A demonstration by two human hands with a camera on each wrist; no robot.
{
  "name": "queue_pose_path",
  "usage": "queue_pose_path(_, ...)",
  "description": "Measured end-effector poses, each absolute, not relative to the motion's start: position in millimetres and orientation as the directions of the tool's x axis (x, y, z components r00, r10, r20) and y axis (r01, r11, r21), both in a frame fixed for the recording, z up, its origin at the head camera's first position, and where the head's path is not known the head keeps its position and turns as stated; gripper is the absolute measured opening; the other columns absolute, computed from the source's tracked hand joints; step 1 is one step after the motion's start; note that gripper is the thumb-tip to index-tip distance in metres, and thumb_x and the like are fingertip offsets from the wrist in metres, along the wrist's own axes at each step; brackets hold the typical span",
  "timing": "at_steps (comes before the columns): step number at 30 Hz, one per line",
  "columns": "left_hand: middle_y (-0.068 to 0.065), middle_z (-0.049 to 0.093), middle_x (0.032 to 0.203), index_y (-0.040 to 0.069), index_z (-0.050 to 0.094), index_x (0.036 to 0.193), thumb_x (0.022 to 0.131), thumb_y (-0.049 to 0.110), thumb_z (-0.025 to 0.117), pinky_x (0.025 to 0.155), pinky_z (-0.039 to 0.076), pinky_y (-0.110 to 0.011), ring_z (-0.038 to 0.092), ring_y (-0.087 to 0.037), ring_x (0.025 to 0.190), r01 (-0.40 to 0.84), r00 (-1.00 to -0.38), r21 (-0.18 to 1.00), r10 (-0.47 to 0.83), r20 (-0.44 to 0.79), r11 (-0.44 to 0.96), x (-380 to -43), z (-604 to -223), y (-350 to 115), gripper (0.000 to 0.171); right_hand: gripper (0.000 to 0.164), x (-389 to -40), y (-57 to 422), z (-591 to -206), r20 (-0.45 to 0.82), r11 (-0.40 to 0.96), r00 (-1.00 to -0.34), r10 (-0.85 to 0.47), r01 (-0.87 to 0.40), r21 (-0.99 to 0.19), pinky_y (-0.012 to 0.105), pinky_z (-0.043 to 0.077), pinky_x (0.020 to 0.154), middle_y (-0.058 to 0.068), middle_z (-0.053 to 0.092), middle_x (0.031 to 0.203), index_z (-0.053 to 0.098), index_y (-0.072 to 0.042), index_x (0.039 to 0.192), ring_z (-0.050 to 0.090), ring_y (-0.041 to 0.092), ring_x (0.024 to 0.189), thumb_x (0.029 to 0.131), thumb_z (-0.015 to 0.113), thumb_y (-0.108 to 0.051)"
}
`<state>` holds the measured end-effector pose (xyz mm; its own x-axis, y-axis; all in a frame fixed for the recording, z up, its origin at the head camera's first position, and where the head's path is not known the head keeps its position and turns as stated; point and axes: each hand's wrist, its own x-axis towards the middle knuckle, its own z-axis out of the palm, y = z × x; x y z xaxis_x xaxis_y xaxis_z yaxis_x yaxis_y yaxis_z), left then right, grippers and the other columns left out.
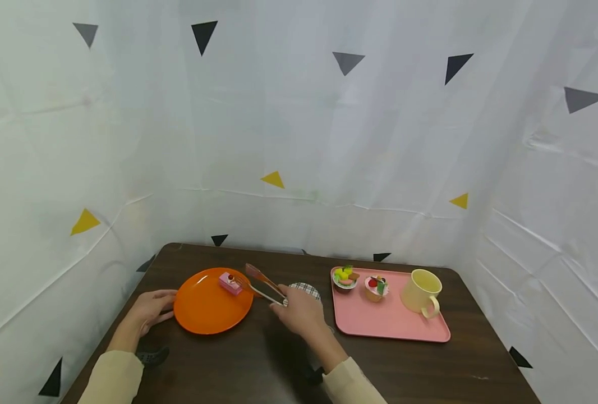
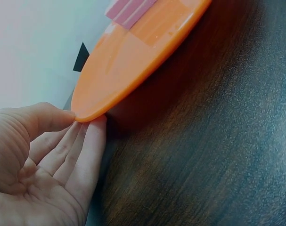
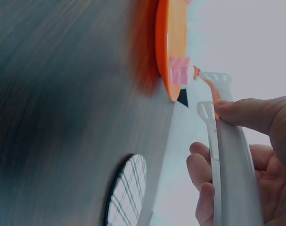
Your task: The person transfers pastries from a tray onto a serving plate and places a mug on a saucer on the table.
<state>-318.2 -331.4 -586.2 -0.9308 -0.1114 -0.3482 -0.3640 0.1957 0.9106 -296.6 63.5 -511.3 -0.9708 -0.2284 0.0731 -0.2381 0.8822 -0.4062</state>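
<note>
Left hand (image 1: pixel 150 308) is pinching the orange plate (image 1: pixel 207 312), presumably for steadiness, while right hand (image 1: pixel 301 311) is gripping spread tongs (image 3: pixel 238 174) near the pink cake (image 1: pixel 229 284).

My left sleeve (image 1: pixel 113 375): pale cream-yellow, long, plain cloth, cuff ending short of wrist. My right sleeve (image 1: pixel 352 382): same colour, same plain cuff. Dark wrist strap (image 1: pixel 152 357) near left cuff, curved, surface looks ridged. Small black piece (image 1: pixel 315 375) beside right cuff, exact shape unclear. My left hand (image 1: pixel 150 310), right hand (image 1: pixel 301 311): both bare.
</note>
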Motion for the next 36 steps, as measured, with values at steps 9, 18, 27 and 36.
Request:
queue_pose_path(9,-0.033,0.043,0.163,-0.006,0.046,0.157,0.114,0.025,0.055,0.105,0.061,-0.040,0.052,-0.044,0.147,-0.350,-0.936,0.914,-0.111,-0.334,0.203,-320.5,-589.6,-329.3,0.054,0.059,-287.4,88.3,-506.2,0.086,0.883,-0.977,-0.195,-0.213,-0.419,0.049,0.059,0.068,0.005,0.078,0.127,0.068,-0.026,0.147,0.073,0.028,0.096,0.095,0.079,-0.050)
queue_pose_path(18,-0.031,0.046,0.162,-0.006,0.048,0.157,0.114,0.025,0.056,0.105,0.061,-0.040,0.055,-0.042,0.144,-0.368,-0.929,0.905,-0.130,-0.347,0.212,-318.7,-588.1,-327.5,0.053,0.066,-277.7,115.4,-513.0,0.092,0.890,-0.986,-0.139,-0.165,-0.425,0.052,0.060,0.072,0.009,0.075,0.137,0.066,-0.024,0.149,0.075,0.031,0.108,0.091,0.081,-0.051)
queue_pose_path(27,-0.034,0.045,0.162,-0.008,0.047,0.157,0.115,0.026,0.053,0.105,0.061,-0.040,0.053,-0.045,0.146,-0.344,-0.938,0.906,-0.120,-0.324,0.245,-315.4,-590.4,-339.5,0.054,0.065,-268.9,143.8,-518.2,0.093,0.896,-0.993,-0.076,-0.109,-0.431,0.055,0.061,0.075,0.004,0.078,0.129,0.069,-0.020,0.144,0.075,0.031,0.111,0.089,0.084,-0.050)
queue_pose_path(36,-0.034,0.046,0.160,-0.008,0.048,0.156,0.114,0.026,0.054,0.105,0.061,-0.041,0.057,-0.044,0.142,-0.332,-0.943,0.909,-0.107,-0.314,0.253,-318.6,-591.9,-333.3,0.054,0.061,-251.7,186.1,-511.7,0.103,0.890,-0.995,-0.007,-0.053,-0.453,0.054,0.060,0.076,0.000,0.079,0.125,0.068,-0.028,0.146,0.075,0.026,0.110,0.090,0.083,-0.047)
